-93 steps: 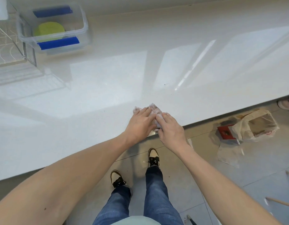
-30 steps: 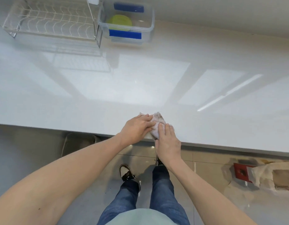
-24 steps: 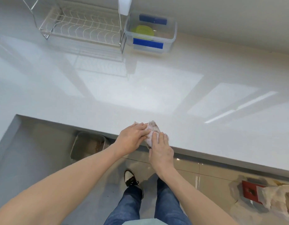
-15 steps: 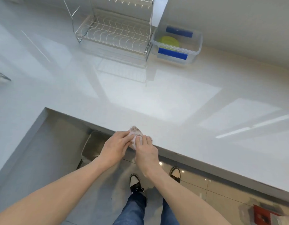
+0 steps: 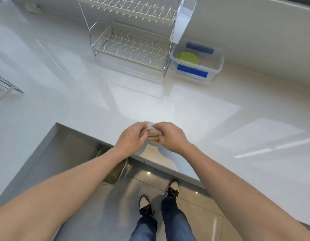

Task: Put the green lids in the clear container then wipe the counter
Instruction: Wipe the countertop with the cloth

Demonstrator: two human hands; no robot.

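Note:
My left hand (image 5: pixel 133 137) and my right hand (image 5: pixel 170 135) meet over the front edge of the white counter (image 5: pixel 203 119). Both are closed on a small crumpled pale cloth (image 5: pixel 151 130), which is mostly hidden between the fingers. At the back of the counter stands the clear container (image 5: pixel 216 66) with blue clips. A stack of green lids (image 5: pixel 187 58) lies inside it, on its left side. The hands are far from the container.
A white wire dish rack (image 5: pixel 133 44) stands directly left of the clear container. Another wire rack (image 5: pixel 2 86) shows at the left edge. The counter turns a corner at the left. A metal bin (image 5: pixel 116 171) sits on the floor under the counter edge, near my feet.
The view has swung left along the counter, bringing the dish rack into sight. Both hands stayed on the cloth at the counter's front edge and now bunch it between them.

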